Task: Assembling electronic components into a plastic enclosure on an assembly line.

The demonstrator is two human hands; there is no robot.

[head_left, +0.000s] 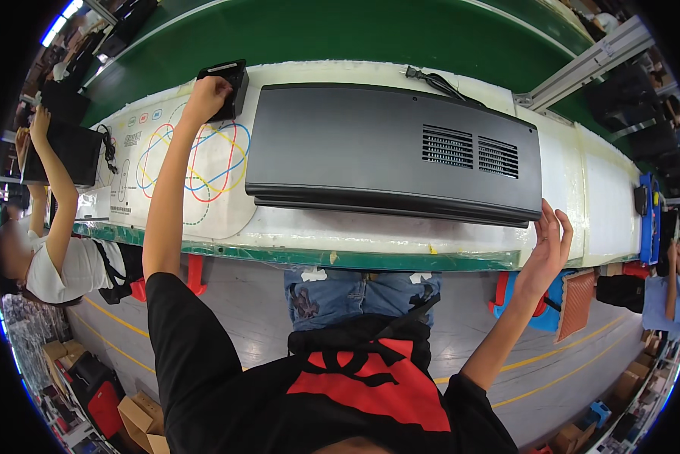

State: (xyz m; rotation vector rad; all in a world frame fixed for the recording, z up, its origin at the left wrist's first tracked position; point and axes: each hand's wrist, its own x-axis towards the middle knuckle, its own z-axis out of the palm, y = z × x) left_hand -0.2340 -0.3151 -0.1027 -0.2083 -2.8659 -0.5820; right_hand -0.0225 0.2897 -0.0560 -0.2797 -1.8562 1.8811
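Note:
A long dark grey metal housing (370, 144) with two slotted vents lies across the white padded bench. Its black power cord (449, 87) with a plug trails behind the far edge. My left arm reaches far forward to a small black open-topped box (238, 92). At that box my left hand (210, 98) has its fingers closed in a pinch; what they hold, if anything, is hidden. My right hand (552, 242) is at the housing's near right corner, with fingers extended and apart, the fingertips at or against the edge.
A printed mat (226, 216) with coloured loops covers the bench's left part. Behind runs a green conveyor belt (317, 38), with a metal post (589, 64) at right. A co-worker (60, 250) handles another dark housing (71, 155) at left. A blue bin (648, 219) stands far right.

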